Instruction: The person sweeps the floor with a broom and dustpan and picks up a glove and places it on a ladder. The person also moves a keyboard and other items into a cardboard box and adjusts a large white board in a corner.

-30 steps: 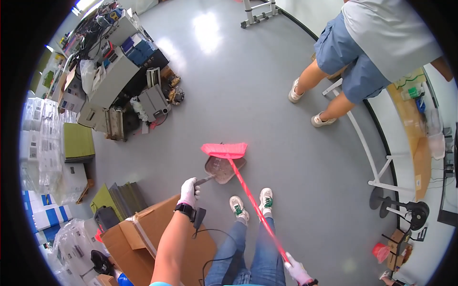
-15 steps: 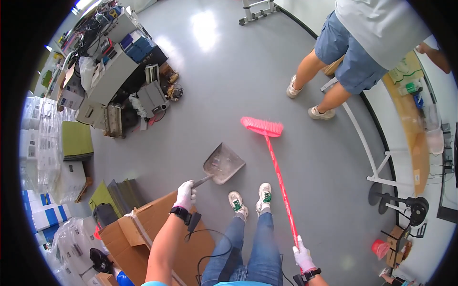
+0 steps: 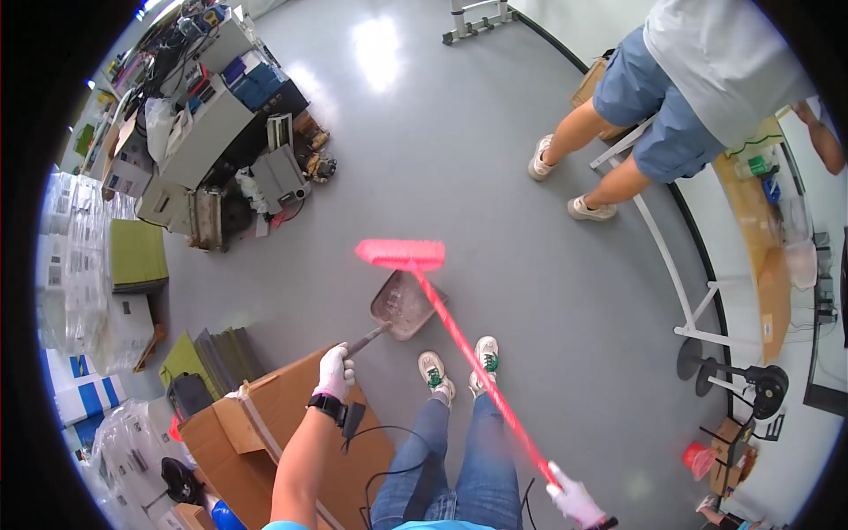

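Observation:
My left hand (image 3: 334, 372), in a white glove, is closed round the handle of a grey dustpan (image 3: 404, 309). The pan lies in front of my feet, its open edge facing away from me, with bits of debris on it. My right hand (image 3: 576, 496), also gloved in white, grips the lower end of a long pink broom (image 3: 481, 378). The broom's bristle head is just beyond the pan's far edge and covers part of it in view. Whether the bristles touch the floor or the pan I cannot tell.
A large cardboard box (image 3: 305, 433) stands close by my left arm. Shelving with electronics (image 3: 212, 132) and wrapped stacks (image 3: 79, 265) line the left. Another person (image 3: 671, 106) stands at the far right beside a wooden table (image 3: 767, 238); a white metal leg frame (image 3: 662, 238) rests there.
The broom head has swung left, from the right of the dustpan to its far edge. My right hand has moved slightly right and down. The dustpan has shifted slightly left.

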{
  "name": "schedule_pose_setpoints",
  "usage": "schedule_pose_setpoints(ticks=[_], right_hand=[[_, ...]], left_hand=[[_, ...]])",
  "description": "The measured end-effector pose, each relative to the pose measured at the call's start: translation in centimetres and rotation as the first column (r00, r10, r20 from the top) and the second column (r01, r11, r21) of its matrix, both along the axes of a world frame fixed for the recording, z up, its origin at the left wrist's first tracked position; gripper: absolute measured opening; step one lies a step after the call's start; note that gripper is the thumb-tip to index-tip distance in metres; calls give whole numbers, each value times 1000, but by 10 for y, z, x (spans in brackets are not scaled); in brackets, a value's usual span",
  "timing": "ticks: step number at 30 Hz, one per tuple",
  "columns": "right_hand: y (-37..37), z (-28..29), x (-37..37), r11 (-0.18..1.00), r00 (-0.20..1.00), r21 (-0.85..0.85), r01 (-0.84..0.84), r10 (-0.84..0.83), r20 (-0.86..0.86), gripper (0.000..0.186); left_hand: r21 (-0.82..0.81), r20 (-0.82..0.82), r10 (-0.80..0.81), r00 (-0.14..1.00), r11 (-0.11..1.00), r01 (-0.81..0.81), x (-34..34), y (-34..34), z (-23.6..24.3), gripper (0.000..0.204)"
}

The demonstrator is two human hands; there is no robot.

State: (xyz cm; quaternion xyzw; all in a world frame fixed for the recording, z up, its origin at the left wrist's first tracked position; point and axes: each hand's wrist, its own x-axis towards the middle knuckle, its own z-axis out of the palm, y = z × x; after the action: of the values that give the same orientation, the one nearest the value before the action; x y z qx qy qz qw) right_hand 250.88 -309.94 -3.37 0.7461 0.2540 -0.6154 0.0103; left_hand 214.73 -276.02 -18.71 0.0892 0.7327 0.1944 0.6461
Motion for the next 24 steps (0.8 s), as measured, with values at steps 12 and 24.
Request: schedule_pose_setpoints(ticks=[12, 24], right_hand=[[-14, -80, -35, 996, 997, 65, -67, 69, -18, 53], [104, -68, 16, 946, 939, 106, -305, 281, 196, 53]], left_hand=[[-44, 62, 228, 972, 973, -225, 1, -9, -7, 26], [-27, 21, 406, 914, 914, -406, -26, -54, -2, 26]])
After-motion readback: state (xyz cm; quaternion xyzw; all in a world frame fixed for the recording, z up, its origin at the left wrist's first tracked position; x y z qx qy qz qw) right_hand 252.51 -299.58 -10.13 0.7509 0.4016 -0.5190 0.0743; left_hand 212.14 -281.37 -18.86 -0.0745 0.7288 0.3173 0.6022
